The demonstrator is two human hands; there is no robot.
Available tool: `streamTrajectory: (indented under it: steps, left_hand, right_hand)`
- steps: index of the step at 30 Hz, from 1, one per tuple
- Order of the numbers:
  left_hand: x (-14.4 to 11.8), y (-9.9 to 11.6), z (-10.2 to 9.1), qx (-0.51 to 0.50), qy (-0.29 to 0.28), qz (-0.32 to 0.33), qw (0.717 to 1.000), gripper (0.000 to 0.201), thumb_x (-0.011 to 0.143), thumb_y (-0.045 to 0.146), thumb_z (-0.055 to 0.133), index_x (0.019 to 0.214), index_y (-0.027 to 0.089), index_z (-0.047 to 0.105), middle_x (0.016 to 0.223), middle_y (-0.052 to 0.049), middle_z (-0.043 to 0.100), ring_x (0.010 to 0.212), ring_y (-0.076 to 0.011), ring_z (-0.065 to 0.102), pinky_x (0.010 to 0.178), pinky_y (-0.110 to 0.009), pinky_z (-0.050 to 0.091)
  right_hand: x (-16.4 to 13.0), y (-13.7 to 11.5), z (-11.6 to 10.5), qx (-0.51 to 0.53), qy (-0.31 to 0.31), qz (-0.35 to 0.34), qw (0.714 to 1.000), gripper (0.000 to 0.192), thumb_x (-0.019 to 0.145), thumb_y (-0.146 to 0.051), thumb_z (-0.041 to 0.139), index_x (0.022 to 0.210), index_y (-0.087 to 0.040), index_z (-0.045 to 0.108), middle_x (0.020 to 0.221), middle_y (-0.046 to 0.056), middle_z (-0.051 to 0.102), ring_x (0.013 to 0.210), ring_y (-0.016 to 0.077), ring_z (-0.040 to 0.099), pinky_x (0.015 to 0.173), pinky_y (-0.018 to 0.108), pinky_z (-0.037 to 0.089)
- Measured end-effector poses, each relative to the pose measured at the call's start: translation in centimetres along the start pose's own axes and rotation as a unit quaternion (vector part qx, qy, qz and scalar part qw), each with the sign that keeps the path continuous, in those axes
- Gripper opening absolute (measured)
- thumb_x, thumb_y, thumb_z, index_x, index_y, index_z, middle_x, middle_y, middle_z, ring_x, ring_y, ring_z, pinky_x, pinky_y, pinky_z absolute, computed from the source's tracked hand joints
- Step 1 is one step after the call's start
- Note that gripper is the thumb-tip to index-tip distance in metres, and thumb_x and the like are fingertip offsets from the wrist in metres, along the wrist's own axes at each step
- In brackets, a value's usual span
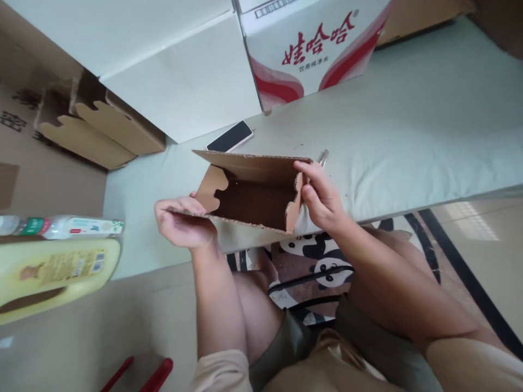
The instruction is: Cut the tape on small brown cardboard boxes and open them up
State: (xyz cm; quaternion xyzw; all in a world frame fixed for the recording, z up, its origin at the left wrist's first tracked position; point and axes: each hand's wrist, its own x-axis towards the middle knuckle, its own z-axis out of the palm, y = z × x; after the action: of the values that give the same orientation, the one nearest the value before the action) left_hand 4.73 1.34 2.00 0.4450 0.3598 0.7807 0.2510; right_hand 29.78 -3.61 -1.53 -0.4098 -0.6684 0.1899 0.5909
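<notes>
I hold a small brown corrugated cardboard box (249, 190) over the near edge of a pale green table (408, 136). Its open end faces me, and the dark inside shows. My left hand (183, 223) grips the lower left flap from beneath. My right hand (321, 196) pinches the right side flap, thumb inside and fingers outside. The box is only partly folded, with shaped tabs sticking out at both sides.
A phone (229, 136) lies face up just behind the box. A white carton with red print (310, 49) and large pale boxes (180, 71) stand at the back. Folded brown boxes (98, 130) lie left. Bottles (53, 261) lie at the left edge. Red handles (139, 375) show below.
</notes>
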Motion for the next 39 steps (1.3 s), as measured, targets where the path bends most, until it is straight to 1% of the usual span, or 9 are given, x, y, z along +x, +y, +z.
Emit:
streamTrajectory:
  steps: [4, 8, 13, 17, 19, 24, 27, 30, 39]
  left_hand:
    - [-0.4, 0.8, -0.7, -0.035, -0.032, -0.043, 0.998, 0.046, 0.078, 0.056, 0.046, 0.053, 0.020, 0.033, 0.035, 0.003, 0.040, 0.033, -0.0100, 0.038, 0.056, -0.027, 0.042]
    - [-1.6, 1.1, -0.1, -0.024, -0.049, -0.035, 0.998, 0.045, 0.080, 0.056, 0.045, 0.056, 0.020, 0.030, 0.037, 0.003, 0.039, 0.035, -0.0097, 0.037, 0.062, -0.029, 0.045]
    - [-2.5, 0.5, 1.1, 0.049, -0.034, -0.012, 0.998, 0.036, 0.083, 0.047, 0.052, 0.067, 0.021, 0.032, 0.047, 0.009, 0.033, 0.042, -0.0072, 0.032, 0.074, -0.029, 0.049]
    - [-2.4, 0.0, 1.3, 0.107, -0.039, 0.010, 0.993, 0.038, 0.086, 0.053, 0.058, 0.074, 0.021, 0.041, 0.054, 0.010, 0.032, 0.046, -0.0070, 0.034, 0.077, -0.030, 0.050]
    - [-2.4, -0.2, 1.1, 0.116, -0.027, 0.000, 0.993, 0.038, 0.086, 0.056, 0.062, 0.078, 0.021, 0.049, 0.060, 0.008, 0.037, 0.052, -0.0076, 0.040, 0.076, -0.030, 0.050]
    - [-2.5, -0.8, 0.3, 0.157, -0.028, -0.017, 0.987, 0.045, 0.083, 0.062, 0.067, 0.097, 0.019, 0.063, 0.082, 0.001, 0.053, 0.071, -0.0115, 0.055, 0.080, -0.032, 0.052]
    - [-2.9, -1.4, -0.1, 0.215, -0.049, -0.002, 0.975, 0.049, 0.085, 0.059, 0.066, 0.115, 0.020, 0.064, 0.106, -0.005, 0.063, 0.099, -0.0187, 0.064, 0.098, -0.037, 0.052]
    - [-3.5, -1.8, -0.1, 0.259, -0.077, 0.023, 0.962, 0.041, 0.089, 0.048, 0.063, 0.121, 0.022, 0.066, 0.130, -0.008, 0.061, 0.126, -0.0224, 0.059, 0.114, -0.040, 0.045]
    - [-3.4, -1.0, 0.1, 0.261, -0.111, 0.006, 0.959, 0.024, 0.089, 0.028, 0.061, 0.104, 0.025, 0.079, 0.126, -0.005, 0.066, 0.126, -0.0203, 0.060, 0.114, -0.039, 0.046]
  right_hand:
    - [-0.6, -1.2, -0.7, 0.007, -0.012, -0.015, 1.000, 0.042, 0.104, -0.044, 0.040, 0.142, -0.034, 0.053, 0.117, 0.008, 0.062, 0.114, 0.0251, 0.058, 0.104, 0.051, 0.051]
    - [-1.4, -1.6, -1.0, -0.019, 0.019, -0.014, 1.000, 0.042, 0.100, -0.035, 0.049, 0.141, -0.035, 0.050, 0.118, 0.008, 0.060, 0.116, 0.0258, 0.058, 0.104, 0.052, 0.051]
    - [-1.6, -1.4, -0.7, 0.038, 0.071, 0.011, 0.997, 0.060, 0.099, -0.028, 0.048, 0.153, -0.039, 0.027, 0.132, 0.007, 0.057, 0.120, 0.0229, 0.060, 0.105, 0.049, 0.052]
    - [-1.1, -1.5, -1.3, 0.066, 0.035, 0.041, 0.996, 0.029, 0.100, -0.025, 0.045, 0.124, -0.033, 0.060, 0.119, 0.005, 0.065, 0.116, 0.0222, 0.062, 0.104, 0.046, 0.051]
    - [-1.0, -1.5, -1.6, 0.088, 0.024, 0.045, 0.995, 0.024, 0.098, -0.027, 0.045, 0.107, -0.028, 0.067, 0.114, 0.006, 0.065, 0.114, 0.0241, 0.062, 0.101, 0.047, 0.051]
    - [-1.2, -1.5, -1.5, 0.120, 0.040, 0.042, 0.991, 0.034, 0.098, -0.045, 0.041, 0.102, -0.025, 0.068, 0.113, 0.008, 0.062, 0.111, 0.0268, 0.060, 0.098, 0.051, 0.050]
    - [-1.3, -1.5, -1.1, 0.080, 0.060, 0.050, 0.994, 0.024, 0.098, -0.040, 0.048, 0.097, -0.024, 0.066, 0.110, 0.008, 0.061, 0.109, 0.0248, 0.060, 0.099, 0.049, 0.049]
    - [-1.4, -1.6, -0.9, 0.057, 0.068, 0.052, 0.995, 0.017, 0.096, -0.034, 0.051, 0.094, -0.024, 0.065, 0.110, 0.007, 0.060, 0.109, 0.0236, 0.060, 0.098, 0.048, 0.049]
    - [-1.4, -1.6, -0.9, 0.056, 0.068, 0.051, 0.995, 0.027, 0.099, -0.044, 0.047, 0.094, -0.025, 0.066, 0.111, 0.008, 0.061, 0.108, 0.0259, 0.059, 0.100, 0.051, 0.048]
